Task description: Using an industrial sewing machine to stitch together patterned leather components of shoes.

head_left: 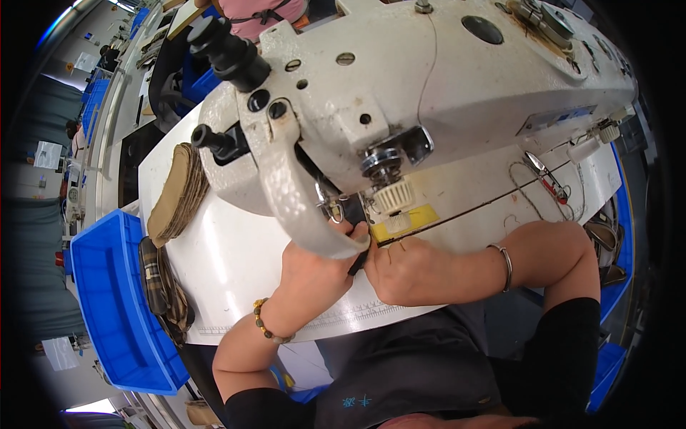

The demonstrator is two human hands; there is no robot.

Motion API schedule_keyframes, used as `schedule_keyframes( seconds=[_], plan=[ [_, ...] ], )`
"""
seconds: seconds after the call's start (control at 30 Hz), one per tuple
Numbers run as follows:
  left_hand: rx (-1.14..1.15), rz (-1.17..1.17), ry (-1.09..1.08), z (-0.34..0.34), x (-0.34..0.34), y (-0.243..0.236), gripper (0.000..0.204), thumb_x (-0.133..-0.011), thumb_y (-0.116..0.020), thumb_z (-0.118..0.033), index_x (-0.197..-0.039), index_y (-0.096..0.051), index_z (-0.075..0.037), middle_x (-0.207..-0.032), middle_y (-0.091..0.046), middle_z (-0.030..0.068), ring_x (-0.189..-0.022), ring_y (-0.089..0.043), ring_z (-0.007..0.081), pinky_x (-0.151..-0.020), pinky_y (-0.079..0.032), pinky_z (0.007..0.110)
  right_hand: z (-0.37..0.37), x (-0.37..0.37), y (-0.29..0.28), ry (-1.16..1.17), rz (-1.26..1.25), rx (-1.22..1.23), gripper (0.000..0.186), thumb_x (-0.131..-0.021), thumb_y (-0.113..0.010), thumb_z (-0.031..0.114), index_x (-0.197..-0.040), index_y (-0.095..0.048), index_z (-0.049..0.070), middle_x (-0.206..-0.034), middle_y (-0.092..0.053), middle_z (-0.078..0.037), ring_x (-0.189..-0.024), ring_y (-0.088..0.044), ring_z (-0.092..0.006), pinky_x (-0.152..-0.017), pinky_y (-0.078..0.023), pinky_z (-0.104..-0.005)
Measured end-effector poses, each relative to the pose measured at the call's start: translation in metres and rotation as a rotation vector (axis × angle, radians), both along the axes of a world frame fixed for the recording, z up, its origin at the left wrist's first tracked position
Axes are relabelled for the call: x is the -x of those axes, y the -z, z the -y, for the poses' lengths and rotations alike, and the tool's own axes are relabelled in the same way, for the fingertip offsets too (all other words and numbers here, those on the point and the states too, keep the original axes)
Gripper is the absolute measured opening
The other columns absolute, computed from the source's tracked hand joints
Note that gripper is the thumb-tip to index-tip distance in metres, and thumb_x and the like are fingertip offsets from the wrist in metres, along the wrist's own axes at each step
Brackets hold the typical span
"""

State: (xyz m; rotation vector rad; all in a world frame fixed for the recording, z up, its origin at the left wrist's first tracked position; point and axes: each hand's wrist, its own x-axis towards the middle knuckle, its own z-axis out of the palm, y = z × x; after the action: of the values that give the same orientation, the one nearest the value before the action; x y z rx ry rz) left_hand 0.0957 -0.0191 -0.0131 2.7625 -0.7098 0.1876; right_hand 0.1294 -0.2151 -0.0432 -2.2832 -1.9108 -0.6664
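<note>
Black piece (pixel 359 262) grasped by left hand (pixel 318 273); right hand (pixel 407 272) curled alongside (grip unclear).

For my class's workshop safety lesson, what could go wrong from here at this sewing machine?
The left hand is close to the stitching end of the sewing machine, so a slip might cause injury. The plaid pieces lie at the edge of the table beside the blue bin and could slide off. The right forearm might knock the nearby scissors.
</note>
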Motion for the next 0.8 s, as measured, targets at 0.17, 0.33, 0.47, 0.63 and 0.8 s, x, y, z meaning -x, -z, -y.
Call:
schedule_keyframes(
  seconds=[0.17, 0.33, 0.47, 0.63, 0.8],
  plan=[
    [0.003, 0.002, 0.012, 0.000, -0.002, 0.002, 0.047, -0.055, -0.069, 0.001, -0.101, -0.071, -0.006, -0.096, -0.058, 0.0048, -0.083, -0.058, 0.0262, -0.066, -0.049, 0.036, 0.000, -0.002, 0.005, 0.001, -0.038, -0.041, 0.026, -0.070, -0.062, 0.012, -0.086, -0.069, -0.008, -0.056, -0.053, -0.004, -0.047, -0.052, -0.0118, -0.043, -0.037, -0.0255],
    [0.004, 0.072, 0.014, -0.002, -0.006, 0.003, 0.047, -0.057, -0.070, 0.001, -0.103, -0.072, -0.007, -0.096, -0.058, 0.0040, -0.086, -0.058, 0.0253, -0.065, -0.048, 0.037, -0.005, -0.006, 0.005, 0.009, -0.079, -0.095, 0.019, -0.068, -0.063, 0.014, -0.075, -0.065, -0.003, -0.056, -0.053, -0.005, -0.045, -0.050, -0.0123, -0.041, -0.037, -0.0274],
    [0.006, 0.098, -0.076, -0.006, -0.017, 0.005, 0.049, -0.058, -0.073, -0.001, -0.106, -0.073, -0.010, -0.094, -0.060, 0.0042, -0.079, -0.061, 0.0260, -0.063, -0.048, 0.037, -0.009, -0.021, 0.003, 0.006, -0.137, -0.103, 0.019, -0.066, -0.064, 0.015, -0.077, -0.064, -0.001, -0.054, -0.053, -0.003, -0.041, -0.049, -0.0139, -0.039, -0.038, -0.0297],
    [-0.070, 0.043, -0.101, -0.018, -0.027, 0.017, 0.045, -0.058, -0.074, -0.004, -0.103, -0.073, -0.011, -0.090, -0.063, 0.0031, -0.078, -0.062, 0.0263, -0.061, -0.047, 0.038, -0.015, -0.028, 0.019, 0.070, -0.106, -0.173, 0.021, -0.066, -0.066, 0.015, -0.081, -0.067, 0.000, -0.051, -0.051, -0.002, -0.039, -0.050, -0.0160, -0.039, -0.039, -0.0316],
    [-0.045, 0.153, -0.094, -0.016, -0.028, 0.015, 0.032, -0.055, -0.071, -0.006, -0.087, -0.074, -0.009, -0.080, -0.064, 0.0034, -0.076, -0.062, 0.0255, -0.072, -0.048, 0.040, -0.014, -0.031, 0.021, 0.073, -0.127, -0.218, 0.020, -0.066, -0.067, 0.014, -0.081, -0.068, 0.001, -0.049, -0.049, -0.002, -0.039, -0.051, -0.0163, -0.040, -0.039, -0.0321]
  ],
)
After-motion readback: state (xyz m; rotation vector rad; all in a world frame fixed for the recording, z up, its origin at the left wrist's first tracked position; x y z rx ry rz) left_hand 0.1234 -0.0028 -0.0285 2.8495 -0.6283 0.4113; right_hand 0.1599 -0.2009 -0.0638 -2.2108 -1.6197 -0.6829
